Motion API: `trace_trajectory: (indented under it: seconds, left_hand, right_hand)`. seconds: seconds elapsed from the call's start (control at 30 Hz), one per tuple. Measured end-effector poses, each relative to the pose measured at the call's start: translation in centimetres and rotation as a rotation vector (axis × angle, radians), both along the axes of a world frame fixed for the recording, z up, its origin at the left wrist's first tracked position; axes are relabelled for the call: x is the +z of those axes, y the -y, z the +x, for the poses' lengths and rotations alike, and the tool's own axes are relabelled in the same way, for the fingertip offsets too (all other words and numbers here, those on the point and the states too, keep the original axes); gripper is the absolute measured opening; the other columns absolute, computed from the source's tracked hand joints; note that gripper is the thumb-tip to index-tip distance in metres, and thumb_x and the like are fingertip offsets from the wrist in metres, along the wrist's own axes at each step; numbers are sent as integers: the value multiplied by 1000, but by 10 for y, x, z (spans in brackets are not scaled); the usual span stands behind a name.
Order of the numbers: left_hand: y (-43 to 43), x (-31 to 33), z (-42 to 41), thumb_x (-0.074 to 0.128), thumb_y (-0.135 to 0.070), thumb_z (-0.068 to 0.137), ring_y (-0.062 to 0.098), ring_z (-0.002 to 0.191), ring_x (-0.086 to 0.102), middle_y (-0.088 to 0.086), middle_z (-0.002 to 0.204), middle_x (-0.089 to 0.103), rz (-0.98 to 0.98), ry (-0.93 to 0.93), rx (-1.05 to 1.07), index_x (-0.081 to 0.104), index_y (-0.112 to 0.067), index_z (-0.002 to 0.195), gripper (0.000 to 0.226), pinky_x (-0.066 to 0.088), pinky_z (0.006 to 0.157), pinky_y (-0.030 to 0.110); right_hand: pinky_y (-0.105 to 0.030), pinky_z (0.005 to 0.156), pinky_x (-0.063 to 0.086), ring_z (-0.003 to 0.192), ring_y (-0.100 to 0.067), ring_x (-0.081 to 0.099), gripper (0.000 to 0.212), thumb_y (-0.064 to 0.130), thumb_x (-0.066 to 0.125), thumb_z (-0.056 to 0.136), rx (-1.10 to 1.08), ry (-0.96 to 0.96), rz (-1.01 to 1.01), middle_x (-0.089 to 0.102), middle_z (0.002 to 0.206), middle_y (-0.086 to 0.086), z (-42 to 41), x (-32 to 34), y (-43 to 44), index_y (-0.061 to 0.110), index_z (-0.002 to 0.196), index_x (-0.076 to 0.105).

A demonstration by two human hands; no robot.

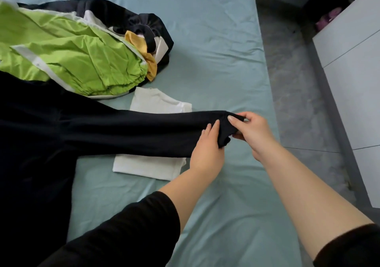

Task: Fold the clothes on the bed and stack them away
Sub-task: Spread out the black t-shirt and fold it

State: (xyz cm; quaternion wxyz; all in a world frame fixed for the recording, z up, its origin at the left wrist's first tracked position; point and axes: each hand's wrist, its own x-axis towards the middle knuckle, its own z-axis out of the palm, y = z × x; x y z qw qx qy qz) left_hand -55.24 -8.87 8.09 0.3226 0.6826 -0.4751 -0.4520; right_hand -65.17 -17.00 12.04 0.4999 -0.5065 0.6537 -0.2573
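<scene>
At the near edge of the bed [216, 61], left hand [207, 143] and right hand [254, 132] both pinch the cuff end of a black garment [123, 131], its sleeve stretched over a folded white top [148, 166]. That top looks the only piece finished; the green, yellow and dark heap [72, 57] lies unfolded, maybe three items.

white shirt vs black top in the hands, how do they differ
The white shirt is folded flat; the black top is spread out unfolded. No hand holds the white shirt; the left hand and right hand grip the black top's sleeve. Both are on the bed.
</scene>
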Motion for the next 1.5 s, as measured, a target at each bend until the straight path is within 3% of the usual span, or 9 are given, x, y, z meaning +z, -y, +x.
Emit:
trace_trajectory:
  seconds: [0.1,0.2,0.33,0.47,0.63,0.77,0.9,1.1,1.5]
  left_hand:
    - [-3,-8,18,43,-12,94,5,134,40,-17,149,40,-2,-143,110,33,-35,147,59,36,108,27]
    - [-10,-13,39,44,-13,93,4,125,48,-20,141,48,5,-192,162,40,-41,142,56,40,104,24]
    - [-24,-14,77,48,-19,95,-1,109,56,-18,120,63,-17,-245,290,56,-40,124,37,42,92,18]
    - [-43,-13,148,50,-30,94,0,73,54,-10,78,59,-120,-152,476,53,-30,78,16,40,67,20]
    - [-101,-31,275,61,-34,87,-2,71,60,-16,73,64,-79,-105,593,60,-30,77,11,45,63,14]
    - [-158,-62,389,70,-25,85,15,88,70,-4,88,74,132,-350,707,72,-25,87,3,57,80,33]
    - [-208,-92,485,66,-17,90,13,93,69,-1,102,73,344,-591,758,70,-17,102,13,58,68,24]
    - [-245,-115,584,55,-8,96,6,82,70,-7,94,73,355,-567,739,66,-23,106,21,55,57,20]
    - [-272,-110,770,59,-13,94,13,95,68,0,107,71,268,-386,856,64,-20,118,25,58,70,28]
  right_hand:
    - [-28,73,53,76,-12,71,22,38,53,96,-67,152,143,73,88,-1,5,-10,-14,20,96,65]
    - [-28,53,46,53,-19,62,54,55,36,97,-272,237,396,62,64,-8,14,-31,-41,8,93,63]
    - [-33,70,54,72,-22,69,90,80,14,84,-8,385,906,72,84,-9,68,-71,-102,9,106,64]
    - [-43,94,50,106,-22,65,66,70,29,92,-162,814,866,66,120,-3,173,-98,-144,24,133,53]
    - [-40,109,37,121,-22,55,49,52,50,93,-535,986,778,60,126,-5,290,-118,-177,11,120,54]
    - [-35,86,50,98,-24,61,25,16,59,94,-563,877,799,63,111,-13,358,-132,-203,6,116,58]
    - [-36,79,51,96,-25,62,25,6,62,90,-509,800,855,64,109,-13,416,-151,-235,7,114,59]
    - [-36,83,51,101,-25,63,21,14,67,88,-580,749,814,66,109,-10,472,-175,-261,10,108,61]
    - [-38,74,53,97,-23,65,15,13,60,92,-606,738,731,68,104,-9,536,-175,-259,8,107,60]
